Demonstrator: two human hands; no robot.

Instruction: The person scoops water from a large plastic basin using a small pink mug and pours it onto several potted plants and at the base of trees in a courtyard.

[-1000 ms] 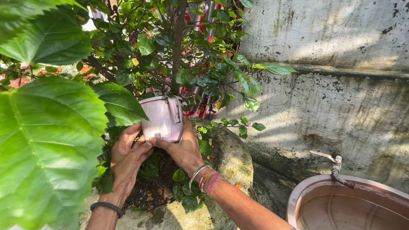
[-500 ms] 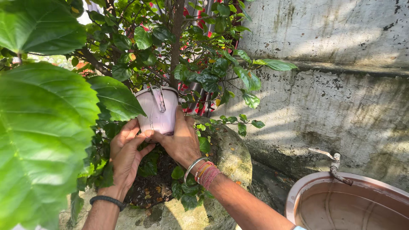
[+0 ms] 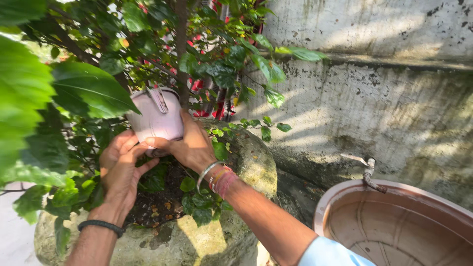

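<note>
A pale pink plastic mug [image 3: 157,117] with a handle is held above the soil of a round stone planter [image 3: 249,170]. My left hand [image 3: 120,170], with a black band at the wrist, cups the mug's bottom from the left. My right hand [image 3: 189,145], wearing bangles and red threads, grips its lower right side. The mug is tipped among the leaves, close to the thin trunk [image 3: 180,54] of the potted shrub. Its inside is hidden from view.
Big green leaves [image 3: 29,113] crowd the left side. A stained concrete wall [image 3: 384,98] runs behind. At the lower right stands a large brown basin [image 3: 394,226] under a small tap [image 3: 367,172]. Dark soil [image 3: 162,207] with dry bits fills the planter.
Both hands have lifted the mug slightly and shifted it left toward the trunk. The view has swung, so the planter and basin sit further left.
</note>
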